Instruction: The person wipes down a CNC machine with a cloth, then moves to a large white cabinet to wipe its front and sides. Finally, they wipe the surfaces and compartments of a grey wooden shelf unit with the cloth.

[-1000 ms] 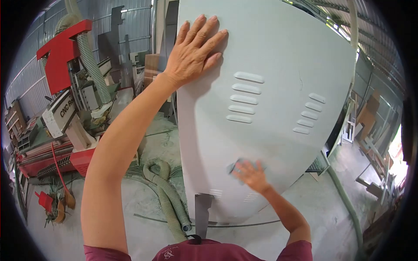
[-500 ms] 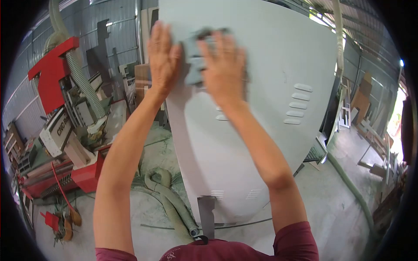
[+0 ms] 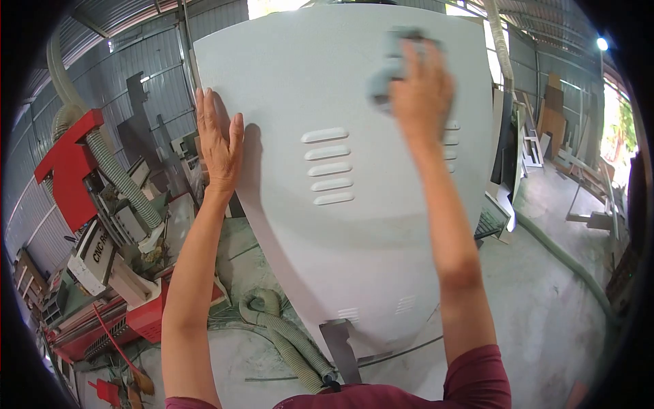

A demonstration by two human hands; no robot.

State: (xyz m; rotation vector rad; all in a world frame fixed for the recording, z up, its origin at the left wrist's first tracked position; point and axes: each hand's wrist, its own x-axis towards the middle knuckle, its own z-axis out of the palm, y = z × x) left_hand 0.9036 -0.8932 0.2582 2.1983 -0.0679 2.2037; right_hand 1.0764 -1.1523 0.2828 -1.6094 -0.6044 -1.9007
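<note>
A large light-grey metal panel [image 3: 279,82] stands upright in front of me. Raised vent slots [image 3: 330,168] run down it in a column, with a second column partly hidden behind my right forearm. Near the panel's upper right, my right hand [image 3: 426,99] presses a blue-grey cloth [image 3: 387,82] against the surface. Both hand and cloth are smeared by motion, and the fingers cover part of the cloth. At the left edge my left hand [image 3: 219,150] lies against the panel with fingers stretched out, holding nothing.
To the left stands a red and white CNC machine [image 3: 71,170]. Ribbed hoses [image 3: 289,341] lie on the floor near the panel's foot, beside a dark metal strip [image 3: 340,351]. A long hose [image 3: 565,255] runs along the floor at right, near stacked boards [image 3: 550,112].
My right hand has swept the cloth rightward across the panel, uncovering the left vent column. My left hand stays at the left edge, lower in view. The camera view has shifted.
</note>
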